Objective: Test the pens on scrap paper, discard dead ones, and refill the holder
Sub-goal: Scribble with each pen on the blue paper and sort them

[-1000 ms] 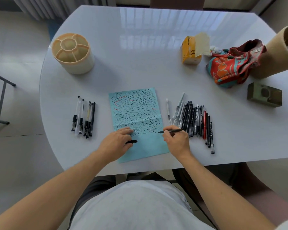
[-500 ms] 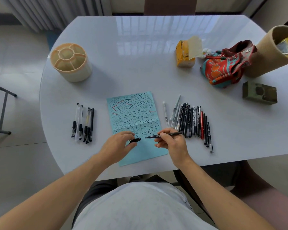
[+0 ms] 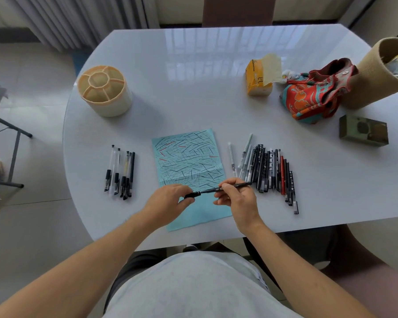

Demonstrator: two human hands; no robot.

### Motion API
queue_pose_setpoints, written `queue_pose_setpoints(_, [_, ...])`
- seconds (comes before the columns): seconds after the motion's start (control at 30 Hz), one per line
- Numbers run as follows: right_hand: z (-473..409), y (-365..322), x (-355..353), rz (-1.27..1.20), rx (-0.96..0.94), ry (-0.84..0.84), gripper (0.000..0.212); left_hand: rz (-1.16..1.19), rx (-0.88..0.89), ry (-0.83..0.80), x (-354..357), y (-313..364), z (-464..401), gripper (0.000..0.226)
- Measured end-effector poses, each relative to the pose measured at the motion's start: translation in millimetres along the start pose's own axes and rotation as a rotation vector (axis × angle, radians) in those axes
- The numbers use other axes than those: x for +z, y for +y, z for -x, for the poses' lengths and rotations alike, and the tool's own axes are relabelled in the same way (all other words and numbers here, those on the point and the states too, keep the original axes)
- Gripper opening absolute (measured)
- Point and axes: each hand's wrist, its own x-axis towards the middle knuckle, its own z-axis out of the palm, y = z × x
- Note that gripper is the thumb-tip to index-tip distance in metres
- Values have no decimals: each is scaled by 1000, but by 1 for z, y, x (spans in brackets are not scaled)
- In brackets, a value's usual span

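A light blue scrap paper [image 3: 188, 157] covered in black and red strokes lies in the middle of the white table [image 3: 193, 88]. Above its near half my right hand [image 3: 235, 197] pinches a black pen [image 3: 233, 186], tip pointing left. My left hand [image 3: 168, 201] pinches the black pen cap [image 3: 192, 195], whose open end meets the pen tip. Several pens [image 3: 264, 168] lie in a row right of the paper. A smaller group of pens [image 3: 121, 172] lies to the left. The beige divided pen holder [image 3: 104, 90] stands empty at the far left.
A yellow tissue pack [image 3: 258, 75], a red patterned cloth pouch [image 3: 312, 97] and a tan felt container [image 3: 376, 72] sit at the far right. A small olive box [image 3: 363, 133] lies near the right edge. A metal-legged stand [image 3: 7, 143] is on the floor left.
My right hand lifted the pen off the paper and turned it level. My left hand brought the cap up until it met the pen tip.
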Motion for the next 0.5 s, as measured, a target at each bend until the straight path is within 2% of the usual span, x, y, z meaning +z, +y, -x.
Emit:
queue_pose_setpoints(0.2, [0,8,8,76,82,-137,12,-29,25,-51,-1,12,-1,15])
queue_pose_setpoints(0.37, [0,12,9,110,61,-51,16,-88,39,-71,2,28,-8,20])
queue_pose_setpoints(0.5, [-9,3,4,250,89,-141,22,-24,-11,-93,11,28,-7,21])
